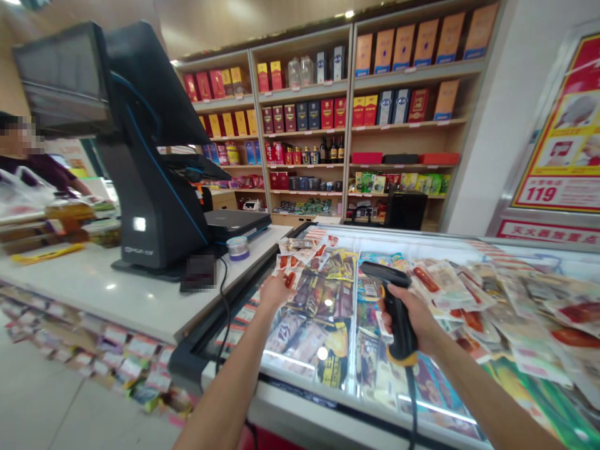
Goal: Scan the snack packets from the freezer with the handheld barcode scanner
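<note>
My right hand (419,315) is wrapped round the grip of a black and yellow barcode scanner (402,322), whose head points left over the glass-topped freezer (276,395). A cable hangs down from the scanner's handle. My left hand (277,289) reaches to the far left part of the freezer top. Its fingers are closed on a clear sausage packet (291,279) with reddish pieces inside; the fingertips are partly hidden. More sausage packets (300,247) lie just beyond that hand. On the right, a large pile of vacuum-packed meats (473,300) covers the glass.
Left of the freezer, a white counter (154,306) bears a black checkout terminal (154,187), a scale (239,224) and a small round tub (238,248). A black cable (225,306) runs down the counter's edge. Another person (28,150) stands at far left. Stocked shelves (304,90) line the back.
</note>
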Demonstrator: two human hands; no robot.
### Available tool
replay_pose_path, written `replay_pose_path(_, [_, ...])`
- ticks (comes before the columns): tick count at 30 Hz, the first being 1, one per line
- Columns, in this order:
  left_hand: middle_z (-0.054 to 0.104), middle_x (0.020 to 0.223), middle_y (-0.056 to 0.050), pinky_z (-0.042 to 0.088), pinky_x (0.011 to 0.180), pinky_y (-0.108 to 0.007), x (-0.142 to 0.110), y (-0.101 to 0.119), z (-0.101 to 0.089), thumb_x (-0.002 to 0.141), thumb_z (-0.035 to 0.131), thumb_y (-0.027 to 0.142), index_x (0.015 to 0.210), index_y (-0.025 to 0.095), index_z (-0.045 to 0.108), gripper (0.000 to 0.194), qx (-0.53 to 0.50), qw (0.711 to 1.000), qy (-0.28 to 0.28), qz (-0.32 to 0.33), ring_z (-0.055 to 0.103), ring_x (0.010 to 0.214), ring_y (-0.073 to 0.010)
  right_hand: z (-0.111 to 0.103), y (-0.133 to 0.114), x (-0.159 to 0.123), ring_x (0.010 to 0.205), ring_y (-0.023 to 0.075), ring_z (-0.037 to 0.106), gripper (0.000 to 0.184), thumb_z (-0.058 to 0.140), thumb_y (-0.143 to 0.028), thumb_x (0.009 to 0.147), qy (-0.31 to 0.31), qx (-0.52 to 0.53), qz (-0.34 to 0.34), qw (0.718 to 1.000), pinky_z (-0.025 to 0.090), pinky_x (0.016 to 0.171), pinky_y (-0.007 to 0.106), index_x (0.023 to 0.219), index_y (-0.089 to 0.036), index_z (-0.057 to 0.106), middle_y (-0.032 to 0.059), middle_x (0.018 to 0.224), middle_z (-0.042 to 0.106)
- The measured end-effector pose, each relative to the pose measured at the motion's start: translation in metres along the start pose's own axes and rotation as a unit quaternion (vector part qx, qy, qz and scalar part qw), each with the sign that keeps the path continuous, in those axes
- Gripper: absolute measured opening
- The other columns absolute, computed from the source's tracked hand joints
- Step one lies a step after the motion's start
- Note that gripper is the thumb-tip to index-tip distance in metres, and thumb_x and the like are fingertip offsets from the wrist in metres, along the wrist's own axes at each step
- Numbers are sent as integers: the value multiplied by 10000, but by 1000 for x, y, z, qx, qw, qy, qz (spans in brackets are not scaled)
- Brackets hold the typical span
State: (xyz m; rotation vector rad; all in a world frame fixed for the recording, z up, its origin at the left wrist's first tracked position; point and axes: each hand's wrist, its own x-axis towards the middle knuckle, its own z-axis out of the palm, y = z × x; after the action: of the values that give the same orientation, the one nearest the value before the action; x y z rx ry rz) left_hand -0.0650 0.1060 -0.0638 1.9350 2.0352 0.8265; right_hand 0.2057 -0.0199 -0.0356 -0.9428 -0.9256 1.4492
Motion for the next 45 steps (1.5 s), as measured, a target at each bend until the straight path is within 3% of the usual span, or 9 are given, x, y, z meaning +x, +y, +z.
replay_pose_path(3, [615, 742, -42, 383, 641, -270, -3, 6, 6, 461, 621, 179, 870, 188, 559, 414, -69, 997, -29, 37, 554, 755, -219, 1, 2, -1, 365, 86, 447, 275, 458, -414, 712, -13, -22, 15, 1000, 378, 352, 212, 636, -153, 501, -11, 471, 512])
replay_pose_path(8, [614, 847, -20, 396, 634, -225, -5, 22, 8, 489, 608, 170, 949, 173, 554, 464, -152, 983, -64, 82, 556, 751, -171, 2, 3, -2, 361, 83, 447, 290, 453, -425, 712, -17, -35, 11, 999, 378, 356, 211, 624, -152, 495, -13, 473, 517])
replay_pose_path(13, [603, 909, -18, 401, 689, -232, -7, 44, 5, 469, 575, 82, 973, 162, 558, 510, -344, 926, -114, 103, 545, 816, -177, 4, 1, -4, 362, 75, 439, 267, 457, -418, 710, -21, -34, 0, 999, 379, 348, 207, 659, -158, 493, -23, 501, 521])
replay_pose_path(16, [604, 932, -18, 395, 734, -244, -6, 52, 7, 486, 550, 62, 973, 174, 562, 500, -390, 902, -141, 119, 539, 856, -177, 7, -1, -6, 350, 74, 432, 257, 459, -412, 704, -22, -44, 5, 999, 372, 332, 202, 672, -159, 488, -26, 483, 511])
replay_pose_path(21, [590, 995, -28, 391, 772, -250, 2, 53, 13, 487, 555, 67, 1025, 170, 541, 548, -367, 912, -145, 115, 526, 916, -188, 11, 1, -10, 353, 74, 435, 236, 496, -392, 683, -42, -95, 13, 994, 376, 324, 203, 669, -156, 479, -22, 507, 527])
replay_pose_path(26, [580, 1021, -37, 400, 773, -248, 8, 53, 19, 501, 572, 87, 1065, 159, 510, 572, -387, 900, -147, 139, 532, 911, -179, 10, 3, -11, 338, 77, 428, 291, 470, -430, 700, -65, -137, 24, 988, 367, 329, 202, 678, -140, 491, -21, 452, 506])
replay_pose_path(36, [581, 978, -33, 412, 738, -261, 18, 62, 24, 499, 543, 45, 1071, 171, 507, 587, -350, 907, -151, 179, 536, 867, -183, 6, 0, -11, 349, 71, 426, 271, 479, -410, 700, -67, -153, 23, 986, 354, 314, 198, 698, -139, 495, -21, 512, 510])
replay_pose_path(41, [565, 977, -56, 413, 687, -217, 16, 65, 47, 506, 459, -15, 1085, 136, 487, 599, -293, 932, -154, 146, 535, 805, -139, 8, -8, -12, 342, 70, 424, 246, 483, -391, 694, -40, -128, 31, 990, 358, 317, 195, 645, -150, 471, -29, 480, 496])
replay_pose_path(45, [548, 985, -100, 418, 662, -234, 6, 88, 73, 508, 438, -35, 1100, 93, 465, 607, -263, 947, -140, 124, 531, 778, -146, 2, -14, -8, 325, 70, 414, 242, 484, -391, 690, 13, -102, 5, 995, 354, 308, 196, 630, -156, 471, -30, 459, 501])
